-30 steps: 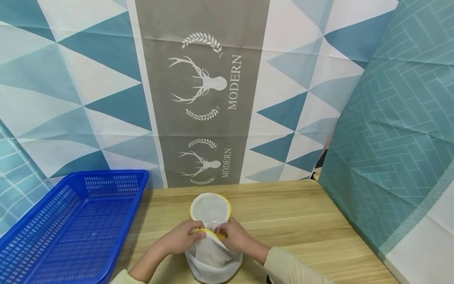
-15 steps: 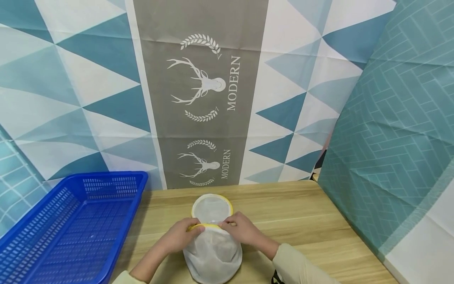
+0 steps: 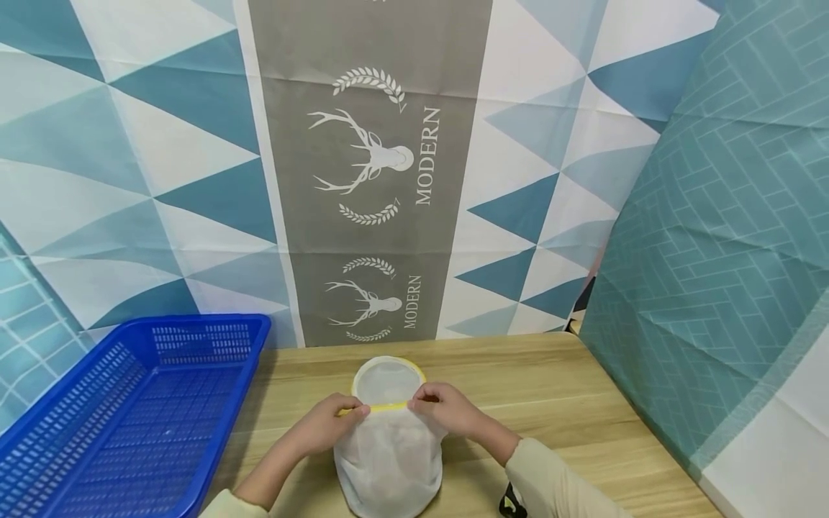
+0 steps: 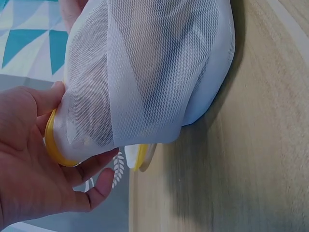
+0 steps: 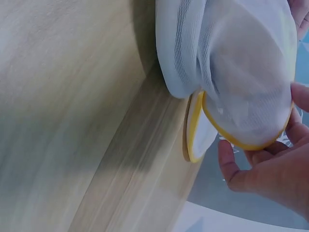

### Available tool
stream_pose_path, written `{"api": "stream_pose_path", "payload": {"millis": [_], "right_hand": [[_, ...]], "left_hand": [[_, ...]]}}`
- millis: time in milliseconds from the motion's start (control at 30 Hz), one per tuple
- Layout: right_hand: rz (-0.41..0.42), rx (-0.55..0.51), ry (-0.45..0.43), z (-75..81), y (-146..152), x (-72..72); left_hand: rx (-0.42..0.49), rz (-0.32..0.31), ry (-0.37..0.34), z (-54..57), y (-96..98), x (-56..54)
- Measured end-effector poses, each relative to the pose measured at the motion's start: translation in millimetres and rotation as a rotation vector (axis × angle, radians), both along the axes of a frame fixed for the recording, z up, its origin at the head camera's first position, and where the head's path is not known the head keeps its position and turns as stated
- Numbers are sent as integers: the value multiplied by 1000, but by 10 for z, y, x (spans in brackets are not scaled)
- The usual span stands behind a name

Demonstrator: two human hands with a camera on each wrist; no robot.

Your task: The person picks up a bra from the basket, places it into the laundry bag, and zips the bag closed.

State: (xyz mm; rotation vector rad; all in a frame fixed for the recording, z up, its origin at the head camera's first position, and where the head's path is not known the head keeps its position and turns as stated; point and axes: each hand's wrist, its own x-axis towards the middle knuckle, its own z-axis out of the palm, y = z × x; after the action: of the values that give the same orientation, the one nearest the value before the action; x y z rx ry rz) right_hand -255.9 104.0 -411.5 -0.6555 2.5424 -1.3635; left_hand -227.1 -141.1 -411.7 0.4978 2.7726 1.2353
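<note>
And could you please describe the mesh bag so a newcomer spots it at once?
Over the wooden table, right of the blue basket, find the left hand and right hand. They hold the mesh bag, set apart from the basket by its whitish fabric and yellow trim.

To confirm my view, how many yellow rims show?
2: the front rim of the mesh bag, between the left hand and right hand, and the round flap rim behind. Others may be hidden.

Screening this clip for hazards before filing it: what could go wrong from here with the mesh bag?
The left fingers and right fingers hold the mesh bag by its yellow rim, which could slip free. The round flap lies behind that rim and might get caught beneath the bag.
</note>
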Motion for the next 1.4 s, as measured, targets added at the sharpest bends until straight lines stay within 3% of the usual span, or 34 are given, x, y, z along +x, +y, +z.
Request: {"api": "stream_pose_path", "payload": {"millis": [133, 333, 633, 800, 967, 1167, 1400], "right_hand": [[-57, -63, -32, -43, -49, -38], [-89, -52, -21, -85, -71, -80], [-97, -55, -42, -87, -45, -112], [-129, -50, -2, -72, -15, -131], [-166, -50, 15, -54, 18, -146], [-186, -88, -3, -29, 59, -169], [-246, -103, -1, -96, 101, -241]], "left_hand": [[28, -1, -26, -8, -22, -31], [53, 5, -68, -9, -49, -85], [48, 118, -137, 25, -32, -92], [77, 151, -139, 37, -30, -111], [157, 206, -146, 38, -59, -143], [277, 261, -217, 4, -102, -208], [316, 305, -254, -76, -150, -265]]}}
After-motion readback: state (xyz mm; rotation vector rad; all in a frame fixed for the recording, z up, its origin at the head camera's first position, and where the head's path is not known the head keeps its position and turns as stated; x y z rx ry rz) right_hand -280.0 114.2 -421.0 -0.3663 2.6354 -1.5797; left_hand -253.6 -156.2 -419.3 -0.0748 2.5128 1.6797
